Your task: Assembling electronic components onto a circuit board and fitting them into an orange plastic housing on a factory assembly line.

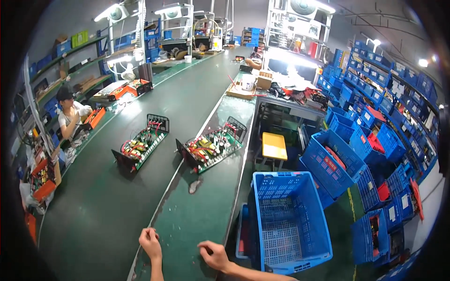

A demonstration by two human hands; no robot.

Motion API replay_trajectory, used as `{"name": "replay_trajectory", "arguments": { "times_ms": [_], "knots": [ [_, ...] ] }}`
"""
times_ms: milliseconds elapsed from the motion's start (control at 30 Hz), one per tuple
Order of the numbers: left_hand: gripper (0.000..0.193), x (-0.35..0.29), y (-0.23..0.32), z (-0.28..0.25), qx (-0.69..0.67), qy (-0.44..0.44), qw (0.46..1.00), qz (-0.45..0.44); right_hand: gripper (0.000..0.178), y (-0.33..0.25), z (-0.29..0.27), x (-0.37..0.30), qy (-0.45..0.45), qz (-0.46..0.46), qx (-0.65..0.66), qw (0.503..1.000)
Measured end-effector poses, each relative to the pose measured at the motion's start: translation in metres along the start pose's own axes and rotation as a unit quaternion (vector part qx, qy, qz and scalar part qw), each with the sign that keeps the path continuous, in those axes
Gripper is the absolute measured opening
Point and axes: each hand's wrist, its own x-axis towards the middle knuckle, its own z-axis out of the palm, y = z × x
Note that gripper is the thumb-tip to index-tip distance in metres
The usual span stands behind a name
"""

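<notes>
My left hand (150, 242) hovers over the near end of the green bench (194, 213), its fingers curled in and nothing visible in them. To its right, my right hand (213, 255) is also loosely closed above the bench, with no object showing. Beyond both hands, a circuit board assembly (213, 146) with black end panels rests on the bench, partly over the white line. A second circuit board assembly (142, 146) of the same kind sits on the dark green conveyor belt (93, 206) to the left. Neither hand touches either one.
A large blue crate (323, 213) stands at the bench's right, close to my right forearm. More blue crates (333, 161) and a yellow stool (274, 146) are beyond it. A co-worker (70, 112) handles an orange-cased unit (95, 118) across the belt.
</notes>
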Motion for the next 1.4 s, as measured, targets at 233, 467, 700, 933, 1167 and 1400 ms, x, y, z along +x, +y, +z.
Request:
{"name": "replay_trajectory", "arguments": {
  "times_ms": [233, 467, 700, 933, 1167, 1400],
  "knots": [
    [0.020, -0.014, 0.009, -0.010, 0.111, -0.066, 0.983, -0.129, 0.009, -0.015, -0.008, 0.006, -0.045, -0.007, -0.062, 0.997],
    [0.011, 0.001, 0.043, 0.017, 0.175, -0.041, 0.982, -0.049, 0.010, -0.029, -0.012, 0.040, -0.191, 0.001, -0.133, 0.973],
    [0.007, 0.014, 0.050, 0.028, 0.189, -0.046, 0.979, -0.055, 0.009, -0.051, -0.008, 0.066, -0.183, 0.177, -0.225, 0.941],
    [0.008, 0.014, 0.046, 0.033, 0.255, -0.048, 0.963, -0.065, 0.010, -0.042, -0.002, 0.075, -0.197, 0.260, -0.265, 0.907],
    [0.020, 0.104, 0.071, -0.008, 0.157, 0.000, 0.971, -0.178, 0.014, -0.069, 0.005, 0.084, -0.198, 0.295, -0.232, 0.905],
    [0.050, 0.270, 0.013, -0.062, 0.277, 0.145, 0.947, -0.071, 0.020, -0.078, 0.017, 0.098, -0.281, 0.302, -0.200, 0.889]
  ]
}}
